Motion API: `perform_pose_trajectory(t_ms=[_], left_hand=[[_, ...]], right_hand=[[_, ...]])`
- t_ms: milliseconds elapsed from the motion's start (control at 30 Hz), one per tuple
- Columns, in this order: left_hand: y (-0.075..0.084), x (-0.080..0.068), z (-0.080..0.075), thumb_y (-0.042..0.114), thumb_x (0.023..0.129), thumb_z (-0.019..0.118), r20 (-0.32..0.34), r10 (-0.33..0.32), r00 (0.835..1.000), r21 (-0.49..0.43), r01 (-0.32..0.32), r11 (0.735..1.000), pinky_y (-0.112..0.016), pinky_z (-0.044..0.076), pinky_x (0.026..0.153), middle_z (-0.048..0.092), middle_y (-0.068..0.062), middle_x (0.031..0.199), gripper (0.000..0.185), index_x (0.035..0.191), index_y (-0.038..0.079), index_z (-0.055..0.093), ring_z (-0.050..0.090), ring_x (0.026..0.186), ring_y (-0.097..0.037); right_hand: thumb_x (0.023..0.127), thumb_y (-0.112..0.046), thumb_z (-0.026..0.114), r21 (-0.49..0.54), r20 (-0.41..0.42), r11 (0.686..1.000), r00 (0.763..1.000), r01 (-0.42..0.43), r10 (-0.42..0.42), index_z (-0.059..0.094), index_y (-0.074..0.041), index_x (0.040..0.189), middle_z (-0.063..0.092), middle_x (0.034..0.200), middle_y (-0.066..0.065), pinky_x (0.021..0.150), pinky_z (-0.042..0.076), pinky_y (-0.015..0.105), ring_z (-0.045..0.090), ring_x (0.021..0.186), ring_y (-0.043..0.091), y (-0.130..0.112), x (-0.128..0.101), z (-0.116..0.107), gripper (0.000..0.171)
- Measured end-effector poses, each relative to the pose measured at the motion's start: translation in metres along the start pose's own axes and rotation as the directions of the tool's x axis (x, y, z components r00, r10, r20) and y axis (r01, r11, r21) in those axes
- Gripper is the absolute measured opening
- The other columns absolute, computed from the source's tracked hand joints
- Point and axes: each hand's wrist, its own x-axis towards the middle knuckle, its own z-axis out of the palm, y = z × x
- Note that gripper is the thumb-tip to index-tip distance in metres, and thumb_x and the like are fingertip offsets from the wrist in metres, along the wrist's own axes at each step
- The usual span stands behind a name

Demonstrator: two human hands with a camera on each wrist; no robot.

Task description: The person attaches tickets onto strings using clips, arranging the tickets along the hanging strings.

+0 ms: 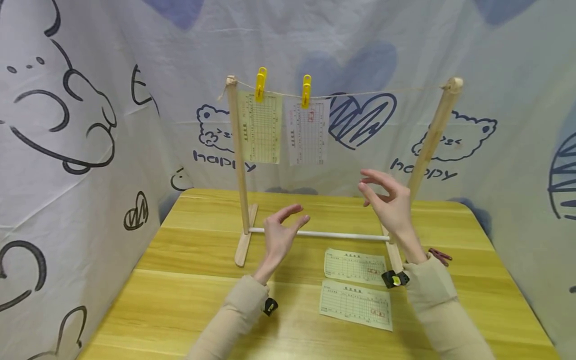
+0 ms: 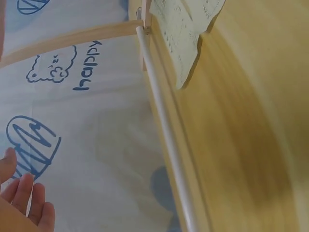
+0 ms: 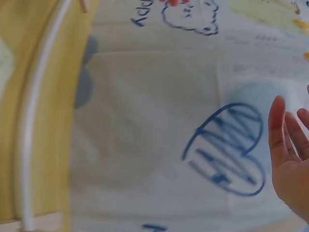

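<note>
Two printed slips hang from a string between wooden posts: a yellowish slip [image 1: 263, 132] under one yellow clothespin [image 1: 261, 85], and a whitish slip [image 1: 308, 135] under another yellow clothespin [image 1: 306, 91]. My left hand [image 1: 281, 232] hovers in front of the white crossbar [image 1: 342, 235], fingers bent loosely and nothing between them. Higher up, beside the right post [image 1: 434, 132], my right hand [image 1: 389, 202] is raised with thumb and fingers apart, holding nothing. Below it, two more slips lie flat on the table, an upper slip [image 1: 354, 265] and a lower slip [image 1: 355, 306].
A dark red clothespin [image 1: 440, 256] lies on the wooden table [image 1: 180, 300] beside my right sleeve. The left post [image 1: 239, 160] stands on a wooden foot [image 1: 245, 245]. A patterned cloth [image 1: 355, 30] surrounds the table at the back and sides.
</note>
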Motion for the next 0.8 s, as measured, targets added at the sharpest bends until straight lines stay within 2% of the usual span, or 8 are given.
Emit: perform_pose_trajectory(t_ms=[167,333,533,633,800], left_hand=[[-0.007,-0.007,0.002,0.017,0.083,0.084,0.059,-0.031,0.998,0.039,0.029,0.999,-0.054,0.047,0.111,0.075,-0.015,0.116,0.037,0.116,0.003,0.073,0.066,0.120,-0.034],[-0.015,-0.015,0.005,0.018,0.083,0.083,0.138,-0.071,0.988,0.089,0.059,0.994,-0.056,0.040,0.116,0.073,-0.015,0.123,0.043,0.122,0.004,0.070,0.062,0.124,-0.035],[-0.020,-0.024,0.009,0.019,0.082,0.084,0.185,-0.106,0.977,0.129,0.083,0.988,-0.056,0.042,0.114,0.069,-0.014,0.128,0.050,0.126,0.003,0.067,0.059,0.127,-0.035],[-0.020,-0.029,0.012,0.020,0.081,0.085,0.214,-0.111,0.970,0.151,0.079,0.985,-0.055,0.044,0.113,0.068,-0.014,0.128,0.053,0.127,0.004,0.066,0.058,0.126,-0.034],[-0.018,-0.041,0.018,0.023,0.082,0.084,0.319,-0.139,0.937,0.153,0.094,0.984,-0.055,0.042,0.113,0.065,-0.013,0.131,0.055,0.130,0.007,0.064,0.057,0.127,-0.032]], right_hand=[[0.093,0.005,0.066,-0.025,-0.027,0.997,0.997,-0.077,0.076,0.067,0.008,0.122,0.067,0.108,-0.023,0.066,0.057,0.012,0.064,0.094,-0.004,0.020,-0.025,-0.011,0.029],[0.093,0.004,0.066,-0.012,-0.052,0.986,0.985,-0.166,0.166,0.065,0.011,0.121,0.068,0.104,-0.024,0.071,0.056,0.010,0.065,0.090,-0.006,0.042,-0.050,-0.023,0.029],[0.094,0.002,0.066,-0.005,-0.100,0.966,0.961,-0.260,0.258,0.063,0.015,0.121,0.072,0.105,-0.020,0.076,0.055,0.008,0.065,0.092,-0.007,0.067,-0.078,-0.035,0.030],[0.093,0.005,0.066,0.040,-0.138,0.948,0.938,-0.314,0.317,0.062,0.017,0.121,0.073,0.103,-0.018,0.077,0.056,0.008,0.067,0.092,-0.006,0.077,-0.090,-0.041,0.031],[0.092,0.007,0.067,0.139,-0.228,0.904,0.875,-0.404,0.426,0.060,0.019,0.122,0.075,0.098,-0.015,0.075,0.057,0.010,0.068,0.089,-0.003,0.088,-0.106,-0.052,0.033]])
